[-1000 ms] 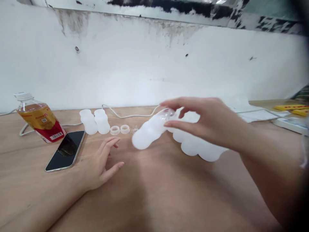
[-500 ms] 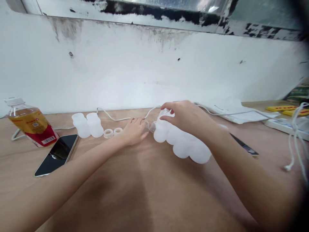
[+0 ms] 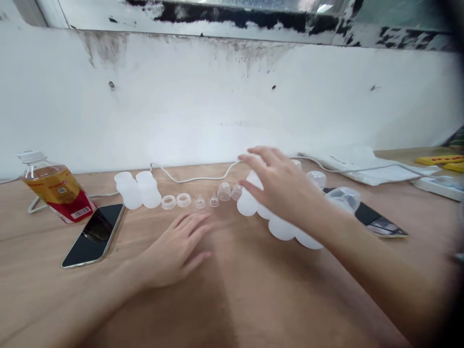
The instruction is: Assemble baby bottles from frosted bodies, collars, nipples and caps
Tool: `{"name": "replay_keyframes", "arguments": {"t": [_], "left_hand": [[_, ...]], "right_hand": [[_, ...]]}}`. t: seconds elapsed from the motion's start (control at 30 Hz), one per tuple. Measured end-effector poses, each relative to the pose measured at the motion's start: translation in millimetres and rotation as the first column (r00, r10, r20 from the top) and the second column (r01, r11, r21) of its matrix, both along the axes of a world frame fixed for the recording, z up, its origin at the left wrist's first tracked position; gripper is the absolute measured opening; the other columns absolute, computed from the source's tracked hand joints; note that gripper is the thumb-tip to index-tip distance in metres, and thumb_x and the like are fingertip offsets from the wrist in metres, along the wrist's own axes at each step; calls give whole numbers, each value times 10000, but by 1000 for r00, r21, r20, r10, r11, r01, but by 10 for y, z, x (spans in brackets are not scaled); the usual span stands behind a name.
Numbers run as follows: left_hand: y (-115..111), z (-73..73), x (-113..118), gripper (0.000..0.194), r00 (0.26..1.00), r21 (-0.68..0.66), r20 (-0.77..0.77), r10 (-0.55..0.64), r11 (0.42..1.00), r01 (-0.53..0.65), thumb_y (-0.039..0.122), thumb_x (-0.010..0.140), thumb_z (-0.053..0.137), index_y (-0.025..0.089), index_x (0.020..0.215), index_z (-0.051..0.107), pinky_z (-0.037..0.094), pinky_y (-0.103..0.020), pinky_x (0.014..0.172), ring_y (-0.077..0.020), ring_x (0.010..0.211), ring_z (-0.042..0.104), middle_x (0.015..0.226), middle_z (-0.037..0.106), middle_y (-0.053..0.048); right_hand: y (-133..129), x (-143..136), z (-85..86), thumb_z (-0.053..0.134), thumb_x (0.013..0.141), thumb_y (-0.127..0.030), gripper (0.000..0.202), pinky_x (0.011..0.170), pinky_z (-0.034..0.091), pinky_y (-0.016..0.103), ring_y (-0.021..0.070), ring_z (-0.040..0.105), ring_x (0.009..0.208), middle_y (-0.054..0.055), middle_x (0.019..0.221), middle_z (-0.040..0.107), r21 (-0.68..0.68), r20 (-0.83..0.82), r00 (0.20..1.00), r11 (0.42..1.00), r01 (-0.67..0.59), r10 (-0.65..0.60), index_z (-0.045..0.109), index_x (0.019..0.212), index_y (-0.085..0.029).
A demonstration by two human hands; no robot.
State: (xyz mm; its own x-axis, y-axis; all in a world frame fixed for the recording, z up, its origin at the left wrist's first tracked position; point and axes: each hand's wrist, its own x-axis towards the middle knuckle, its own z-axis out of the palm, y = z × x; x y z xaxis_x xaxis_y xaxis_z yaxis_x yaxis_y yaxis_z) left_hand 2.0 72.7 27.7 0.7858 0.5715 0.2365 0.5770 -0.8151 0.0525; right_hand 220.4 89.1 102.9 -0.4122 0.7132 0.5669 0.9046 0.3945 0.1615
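Observation:
My left hand [image 3: 181,246] is open, fingers spread, just above the wooden table in front of a row of small clear parts. That row holds two ring collars [image 3: 176,200], two clear nipples [image 3: 207,200] and two clear domed caps [image 3: 229,191]. At its left end stand two frosted white bottles [image 3: 138,190]. My right hand [image 3: 273,176], also open with nothing in its fingers, hovers over a group of several white bottles [image 3: 282,228] and partly hides them. Clear caps [image 3: 343,199] show beyond my right wrist.
A drink bottle [image 3: 60,188] and a phone [image 3: 94,234] are at the left. A white cable [image 3: 192,180] runs along the wall. A dark flat device [image 3: 380,220], a white plastic bag [image 3: 362,164] and yellow items [image 3: 438,159] are at the right.
My left hand has drawn back toward me, uncovering the nipples and domed caps. My right hand has come off the white bottle group and its fingers have spread. The view has shifted slightly.

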Motion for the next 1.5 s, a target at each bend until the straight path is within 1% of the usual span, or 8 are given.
{"name": "replay_keyframes", "arguments": {"t": [0.07, 0.17, 0.27, 0.37, 0.97, 1.1, 1.27, 1.5], "left_hand": [[-165, -2, -240, 516, 999, -102, -44, 5, 995, -9, 363, 861, 377, 213, 1328, 215, 251, -457, 1016, -241, 1264, 264, 1390, 283, -80], [-298, -15, -473, 633, 989, -232, -144, -13, 973, -21, 428, 853, 364, 229, 1363, 45, 198, -474, 1037, -246, 1298, 161, 1425, 166, -64], [-319, -50, -547, 653, 986, -310, -168, -15, 950, -38, 455, 849, 353, 244, 1356, 0, 159, -484, 1046, -239, 1300, 137, 1427, 115, -56], [-306, -76, -545, 651, 989, -336, -149, 1, 940, -52, 468, 839, 369, 254, 1354, 33, 148, -485, 1050, -237, 1299, 143, 1424, 114, -51], [-333, -72, -531, 572, 989, -229, -144, 32, 971, -65, 429, 849, 371, 230, 1347, 175, 210, -450, 1040, -226, 1278, 237, 1395, 269, -63], [-329, -176, -540, 295, 997, -94, 54, 55, 994, -49, 255, 859, 382, 198, 1129, 485, 367, -371, 941, -191, 1068, 498, 1123, 575, -65], [-307, -256, -538, 226, 970, -3, 166, 176, 984, -178, 152, 852, 340, 191, 955, 538, 448, -253, 676, -139, 745, 558, 813, 592, -27], [-288, -275, -555, 235, 965, -52, 121, 231, 973, -227, 80, 786, 325, 185, 907, 498, 443, -250, 655, -142, 735, 541, 852, 553, -29]], "right_hand": [[-168, -151, -210, 424, 842, -272, 359, 927, 385, 398, 240, 435, 1123, 136, 1201, 490, -162, -68, 971, 957, -239, 231, 486, 1155, -109], [-382, -317, -621, 378, 856, -378, 517, 1013, 303, 392, 231, 267, 1261, 124, 1353, 340, -475, -124, 876, 747, -465, 466, 353, 1286, -92], [-457, -365, -902, 356, 866, -365, 524, 1051, 233, 382, 201, 185, 1295, 92, 1397, 255, -616, -188, 851, 615, -492, 491, 290, 1326, -122], [-429, -359, -956, 382, 858, -329, 478, 1061, 201, 384, 190, 192, 1293, 76, 1393, 272, -641, -250, 850, 579, -504, 463, 343, 1303, -158], [-435, -353, -920, 384, 857, -314, 466, 1045, 230, 385, 186, 203, 1288, 88, 1376, 307, -614, -289, 835, 579, -536, 467, 355, 1293, -152], [-441, -352, -925, 383, 857, -320, 455, 1039, 240, 387, 189, 223, 1280, 98, 1366, 323, -608, -290, 835, 583, -539, 468, 380, 1277, -144], [-441, -351, -933, 373, 862, -334, 455, 1040, 230, 386, 197, 224, 1279, 103, 1368, 317, -606, -264, 838, 594, -529, 477, 381, 1272, -138], [-413, -338, -1013, 375, 849, -208, 251, 798, 444, 305, 175, 505, 938, 116, 999, 528, -368, -325, 828, 746, -556, 457, 540, 1022, -135]]}}
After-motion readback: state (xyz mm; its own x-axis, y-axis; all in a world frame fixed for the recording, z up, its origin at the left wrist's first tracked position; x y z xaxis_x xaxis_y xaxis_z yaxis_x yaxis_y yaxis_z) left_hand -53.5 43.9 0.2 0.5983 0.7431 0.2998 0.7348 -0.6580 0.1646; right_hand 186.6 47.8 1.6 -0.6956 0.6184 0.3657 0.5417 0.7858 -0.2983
